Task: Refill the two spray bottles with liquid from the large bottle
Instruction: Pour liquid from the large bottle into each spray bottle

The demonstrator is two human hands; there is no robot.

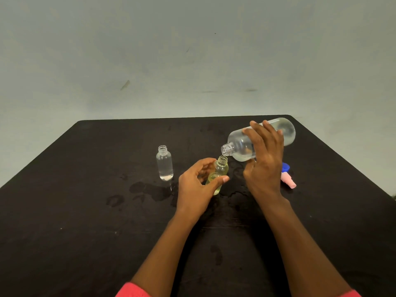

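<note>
My right hand (264,155) grips the large clear bottle (240,147), tipped almost level with its open mouth down to the left. That mouth sits just over the open neck of a small yellowish spray bottle (220,169), which my left hand (198,186) holds a little tilted above the black table (85,189). A second small clear bottle (164,163) stands upright and uncapped to the left, holding some clear liquid.
A pink spray cap (288,181) and a blue cap (285,167) lie on the table to the right of my right hand. Wet patches (147,190) spread over the table below the clear bottle and around my left hand. A plain grey wall stands behind.
</note>
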